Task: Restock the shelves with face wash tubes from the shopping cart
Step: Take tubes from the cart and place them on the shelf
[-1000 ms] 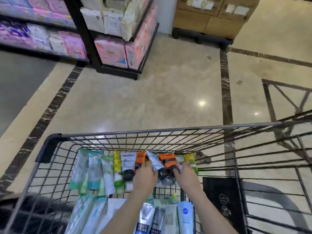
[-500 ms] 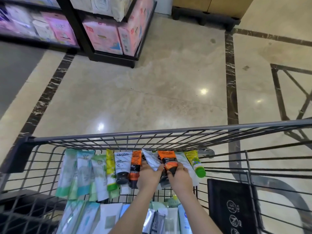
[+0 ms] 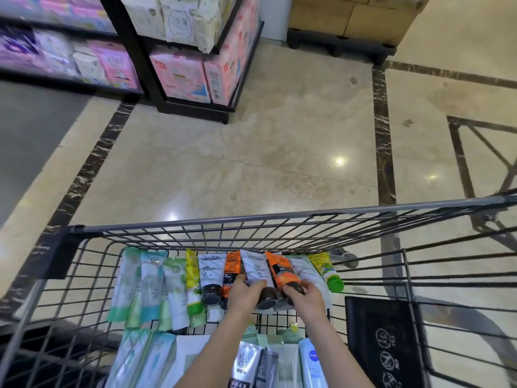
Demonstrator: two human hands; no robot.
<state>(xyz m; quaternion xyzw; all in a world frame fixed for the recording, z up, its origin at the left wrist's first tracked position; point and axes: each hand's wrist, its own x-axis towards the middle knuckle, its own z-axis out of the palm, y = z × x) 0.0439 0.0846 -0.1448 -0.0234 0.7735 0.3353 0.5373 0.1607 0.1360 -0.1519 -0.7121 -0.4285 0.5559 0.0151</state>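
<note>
1. The left hand (image 3: 246,294) curls its grip around the cap end of a white tube (image 3: 256,268); the right hand (image 3: 306,296) clasps the black cap end of an orange tube (image 3: 281,271).
2. Both tubes lie in the far row of the shopping cart (image 3: 195,224), tails against its far wall.
3. They look light, soft-bodied and glossy, probably slippery; the stiff cap is the safest hold.
4. Neighbouring tubes touch, so a lift may drag them.
</note>
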